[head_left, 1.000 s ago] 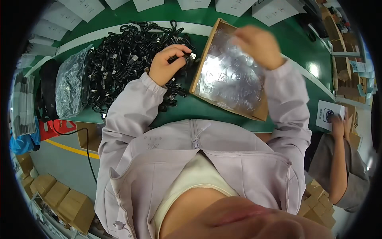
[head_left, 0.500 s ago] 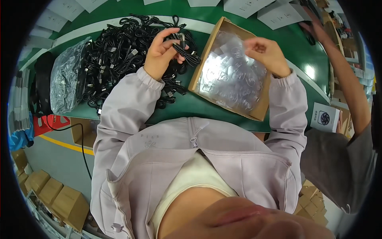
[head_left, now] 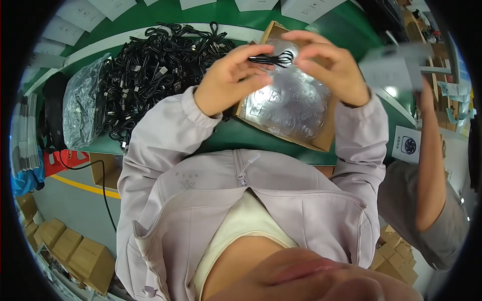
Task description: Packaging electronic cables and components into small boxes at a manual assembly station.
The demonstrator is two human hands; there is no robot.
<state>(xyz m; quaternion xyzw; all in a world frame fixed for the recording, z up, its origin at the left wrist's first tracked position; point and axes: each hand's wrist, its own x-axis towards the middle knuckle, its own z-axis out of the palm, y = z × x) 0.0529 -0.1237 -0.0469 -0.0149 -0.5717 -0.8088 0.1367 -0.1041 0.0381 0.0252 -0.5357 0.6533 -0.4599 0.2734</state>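
Observation:
A coiled black USB cable hangs between my two hands, above a shallow cardboard box. My left hand holds its near end between thumb and fingers. My right hand curls around the cable's looped end; its fingers seem to hold a thin clear plastic bag, hard to make out against those below. Flat clear plastic bags fill the cardboard box. To the left lies a large heap of coiled black cables, their metal plugs showing.
A clear plastic sack stands left of the heap on the green table. White boxes line the far edge. At the right, another person's arm holds a blurred white box. A printed white box sits nearby.
My left hand has carried the cable right, over the cardboard box. My right hand has risen from the bags to meet it. The other person's arm has swung right with a white box.

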